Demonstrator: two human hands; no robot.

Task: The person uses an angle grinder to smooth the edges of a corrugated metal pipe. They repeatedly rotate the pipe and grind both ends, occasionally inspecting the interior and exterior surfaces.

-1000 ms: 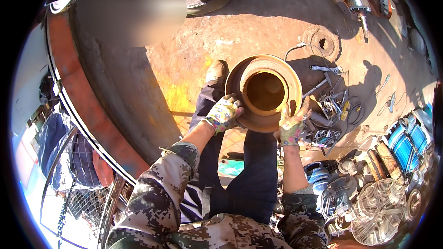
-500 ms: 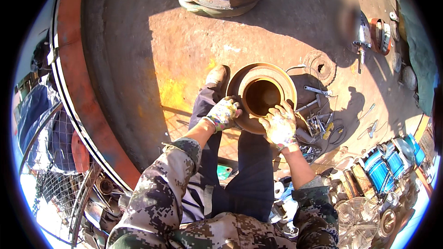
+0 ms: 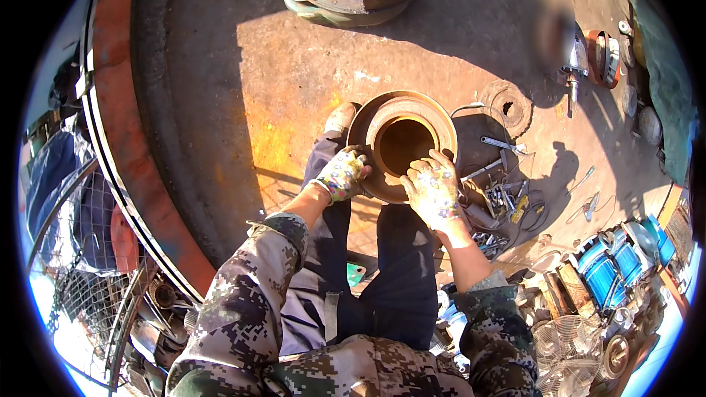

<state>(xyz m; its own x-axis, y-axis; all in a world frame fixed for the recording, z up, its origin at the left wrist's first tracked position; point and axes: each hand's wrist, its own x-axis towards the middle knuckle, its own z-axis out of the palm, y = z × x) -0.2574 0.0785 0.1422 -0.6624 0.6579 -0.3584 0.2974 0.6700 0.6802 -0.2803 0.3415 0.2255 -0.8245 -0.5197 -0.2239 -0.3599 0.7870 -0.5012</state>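
Between my two gloved hands is a round, rusty metal drum (image 3: 368,121) with a wide flange and a dark hole in its middle. My left hand (image 3: 341,173), in a patterned glove with dirty fingers, is closed over the drum's near-left rim. On the near-right side, my right hand (image 3: 432,190) grips the rim, its fingers reaching toward the hole. Both thumbs and the drum's underside are mostly hidden. My left shoe (image 3: 341,116) shows just beyond the left hand.
Right of the drum lies a pile of tools and bolts (image 3: 507,197) with a wrench (image 3: 502,144) and cables. A flat toothed disc (image 3: 507,107) rests beyond them. Large round machinery (image 3: 346,0) stands ahead, and blue cylinders (image 3: 601,273) lie at the right.
The drum has shifted left and slightly away from me, and its tilt has changed a little. Both hands have moved left with it, the right one farther over the rim.
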